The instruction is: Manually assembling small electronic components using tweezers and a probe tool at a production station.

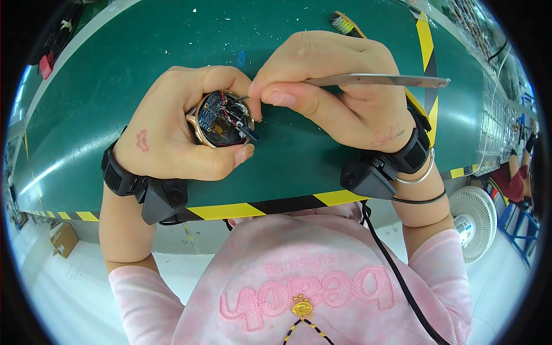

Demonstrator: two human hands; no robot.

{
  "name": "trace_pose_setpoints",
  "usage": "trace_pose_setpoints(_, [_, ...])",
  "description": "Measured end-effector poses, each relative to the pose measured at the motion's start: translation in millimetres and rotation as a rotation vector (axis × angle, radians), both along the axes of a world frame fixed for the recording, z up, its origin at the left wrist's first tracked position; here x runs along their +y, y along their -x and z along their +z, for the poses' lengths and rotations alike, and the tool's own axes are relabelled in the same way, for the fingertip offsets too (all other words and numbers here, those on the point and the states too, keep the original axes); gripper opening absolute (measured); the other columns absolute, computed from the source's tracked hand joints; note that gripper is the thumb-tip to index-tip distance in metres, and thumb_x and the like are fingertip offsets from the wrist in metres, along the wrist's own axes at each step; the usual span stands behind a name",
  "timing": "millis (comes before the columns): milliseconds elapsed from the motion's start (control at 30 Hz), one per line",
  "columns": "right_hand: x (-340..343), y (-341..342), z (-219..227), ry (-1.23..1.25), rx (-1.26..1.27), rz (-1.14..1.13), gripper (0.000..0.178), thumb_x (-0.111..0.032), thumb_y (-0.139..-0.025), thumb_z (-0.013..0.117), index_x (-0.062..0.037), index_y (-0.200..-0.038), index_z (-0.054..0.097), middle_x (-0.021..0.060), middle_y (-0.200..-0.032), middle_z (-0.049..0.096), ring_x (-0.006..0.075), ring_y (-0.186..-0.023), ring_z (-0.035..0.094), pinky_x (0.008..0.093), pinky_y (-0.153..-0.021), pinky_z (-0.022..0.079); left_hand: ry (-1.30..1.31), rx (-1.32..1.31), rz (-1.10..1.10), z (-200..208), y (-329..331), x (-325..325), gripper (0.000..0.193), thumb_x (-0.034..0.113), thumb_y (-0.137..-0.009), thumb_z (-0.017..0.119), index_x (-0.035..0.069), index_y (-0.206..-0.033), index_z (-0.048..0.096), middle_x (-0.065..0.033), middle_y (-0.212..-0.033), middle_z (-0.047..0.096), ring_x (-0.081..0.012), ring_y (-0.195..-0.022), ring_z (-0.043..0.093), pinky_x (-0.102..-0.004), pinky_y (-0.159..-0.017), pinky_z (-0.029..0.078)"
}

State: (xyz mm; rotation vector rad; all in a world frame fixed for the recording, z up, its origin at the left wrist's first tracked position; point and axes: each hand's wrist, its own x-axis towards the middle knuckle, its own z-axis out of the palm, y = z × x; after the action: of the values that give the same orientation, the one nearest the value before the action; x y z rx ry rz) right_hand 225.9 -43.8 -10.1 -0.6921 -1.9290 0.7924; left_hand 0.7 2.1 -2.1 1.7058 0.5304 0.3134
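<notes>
My left hand (172,126) grips a round, gold-rimmed watch case (199,131) between thumb and fingers, above the green table. Its open inside faces up and shows a blue circuit board (213,108), thin red and white wires and dark parts. A small dark blue piece (251,134) sticks out at the case's lower right rim. My right hand (351,98) is closed around metal tweezers (379,80), pinching them between thumb and index finger. The tweezers' tips reach the case's upper right edge; whether they hold a wire there I cannot tell.
A brush (345,24) with pale bristles lies beyond my right hand. A small blue scrap (241,58) and white crumbs dot the green table (299,167). Yellow-black tape (287,205) edges it. A white fan (472,223) and another person (510,179) are at the right; a cardboard box (64,240) is lower left.
</notes>
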Motion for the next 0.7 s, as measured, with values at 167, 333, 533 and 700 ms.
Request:
trace_pose_setpoints(167, [-1.5, -3.0, -1.8, -0.029, -0.011, 0.007, 0.005, -0.001, -0.085, 0.066, 0.0003, -0.088, 0.069, 0.0103, -0.080, 0.069, 0.0242, -0.071, 0.064, 0.0302, -0.066, 0.050, 0.000, 0.005, 0.022, -0.5, -1.2, -1.7, 0.033, 0.018, -0.063, 0.076, 0.000, -0.089, 0.064, -0.0032, -0.075, 0.063, -0.0110, -0.065, 0.056, -0.0242, -0.060, 0.047])
trace_pose_setpoints(333, [-5.1, -4.3, -1.5, -0.010, -0.014, -0.014, 0.005, -0.001, -0.083, 0.068, -0.0001, -0.088, 0.070, 0.0108, -0.082, 0.069, 0.0262, -0.074, 0.067, 0.0316, -0.068, 0.052, -0.026, 0.015, 0.029, 0.6, -2.3, -2.1, 0.034, 0.017, -0.063, 0.076, 0.000, -0.088, 0.063, -0.0037, -0.076, 0.064, -0.0111, -0.066, 0.058, -0.0243, -0.061, 0.047])
trace_pose_setpoints(533, [-4.5, -1.2, -0.7, -0.004, 0.009, -0.020, 0.006, -0.002, -0.082, 0.070, -0.0004, -0.088, 0.070, 0.0099, -0.082, 0.070, 0.0263, -0.076, 0.067, 0.0320, -0.069, 0.053, -0.010, 0.077, 0.016, 6.4, -1.0, -0.6, 0.035, 0.017, -0.062, 0.077, 0.000, -0.089, 0.063, -0.0041, -0.077, 0.065, -0.0112, -0.067, 0.059, -0.0242, -0.062, 0.048])
trace_pose_setpoints(700, [-2.6, -3.6, 0.7, -0.044, -0.043, -0.003, 0.006, -0.002, -0.081, 0.071, -0.0006, -0.087, 0.070, 0.0092, -0.081, 0.070, 0.0268, -0.077, 0.067, 0.0327, -0.069, 0.053, -0.016, 0.063, 0.011, 4.9, -0.4, 0.0, 0.034, 0.017, -0.062, 0.077, 0.001, -0.089, 0.063, -0.0043, -0.077, 0.065, -0.0121, -0.067, 0.059, -0.0246, -0.062, 0.048])
